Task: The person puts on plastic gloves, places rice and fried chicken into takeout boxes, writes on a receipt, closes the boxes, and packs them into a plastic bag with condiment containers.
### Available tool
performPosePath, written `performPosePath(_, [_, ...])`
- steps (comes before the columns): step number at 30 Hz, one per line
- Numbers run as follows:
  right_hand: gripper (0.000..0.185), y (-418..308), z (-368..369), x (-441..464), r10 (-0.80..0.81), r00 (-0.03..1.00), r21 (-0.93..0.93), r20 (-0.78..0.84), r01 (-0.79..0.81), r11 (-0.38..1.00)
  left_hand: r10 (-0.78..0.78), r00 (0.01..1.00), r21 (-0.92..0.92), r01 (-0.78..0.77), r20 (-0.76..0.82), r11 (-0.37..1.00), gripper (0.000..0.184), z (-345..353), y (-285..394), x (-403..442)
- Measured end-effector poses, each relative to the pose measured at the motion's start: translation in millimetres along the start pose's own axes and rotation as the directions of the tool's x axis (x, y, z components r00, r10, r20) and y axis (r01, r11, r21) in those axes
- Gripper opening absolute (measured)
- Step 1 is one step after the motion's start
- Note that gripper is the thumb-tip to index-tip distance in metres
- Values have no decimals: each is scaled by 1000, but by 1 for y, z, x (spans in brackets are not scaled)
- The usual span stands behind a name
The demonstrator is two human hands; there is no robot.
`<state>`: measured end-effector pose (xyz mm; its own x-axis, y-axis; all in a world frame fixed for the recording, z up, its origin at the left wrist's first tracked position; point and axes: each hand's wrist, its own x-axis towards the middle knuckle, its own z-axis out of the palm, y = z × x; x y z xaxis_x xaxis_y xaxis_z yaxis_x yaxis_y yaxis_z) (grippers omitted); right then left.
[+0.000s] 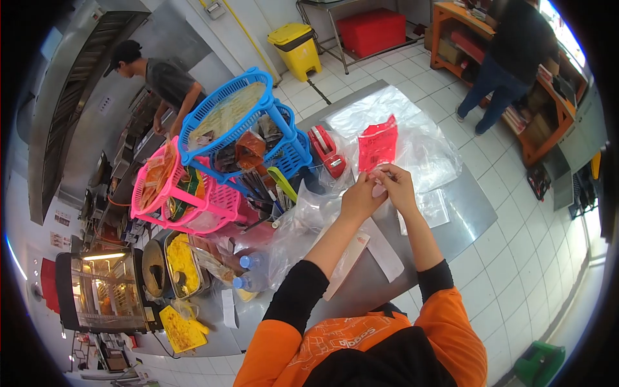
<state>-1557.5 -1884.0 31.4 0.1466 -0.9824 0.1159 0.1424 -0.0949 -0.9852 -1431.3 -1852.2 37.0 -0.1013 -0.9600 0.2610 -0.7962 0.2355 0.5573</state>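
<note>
My left hand [362, 196] and my right hand [398, 187] meet over the steel table [467, 222], fingers pinched together at the near end of a red printed packet [378, 145]. Something small and pale pink shows between the fingertips; whether it belongs to the packet I cannot tell. Clear plastic bags [429, 138] lie spread beneath and beyond the packet. Left of it sits a red tape dispenser [329, 152]. Paper slips [385, 250] lie under my forearms, beside more crumpled clear plastic [298, 226].
Blue [225, 93] and pink [187, 216] baskets hold packets at the left. Nearby are water bottles [248, 281], a tray of yellow food [184, 261], a yellow board [182, 329] and a lit display case [103, 290]. One person [164, 80] stands back left, another [512, 58] back right.
</note>
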Motion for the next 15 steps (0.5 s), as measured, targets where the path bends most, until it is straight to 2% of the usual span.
performPosePath(2, [13, -25, 5, -4, 59, 997, 15, 53, -60, 998, -29, 999, -89, 27, -18, 996, 47, 13, -8, 6])
performPosePath(3, [12, -34, 8, -5, 87, 993, 23, 76, -88, 996, 3, 996, -103, -12, -89, 995, 48, 24, -16, 9])
performPosePath(5, [12, -35, 11, -8, 22, 984, -69, 177, -10, 998, 62, 973, -119, -90, -222, 989, 50, 46, -34, 13])
performPosePath(6, [12, -38, 12, -10, -8, 974, -114, 228, 35, 993, 67, 974, -102, -91, -215, 991, 49, 45, -36, 14])
performPosePath(7, [13, -48, 14, -16, -33, 980, -108, 195, 54, 993, 72, 975, -83, -92, -210, 992, 49, 42, -40, 13])
performPosePath(11, [15, -59, -4, -26, 80, 995, 123, 63, -88, 988, -178, 982, 116, 185, -68, 976, 35, 27, -32, 31])
performPosePath(12, [15, -53, -8, -29, 88, 993, 99, 83, -96, 990, -214, 975, 160, 220, -52, 962, 31, 18, -23, 31])
performPosePath(15, [15, -34, -24, -41, 107, 988, 49, 113, -113, 992, -305, 948, 101, 314, -95, 944, 24, 17, -19, 32])
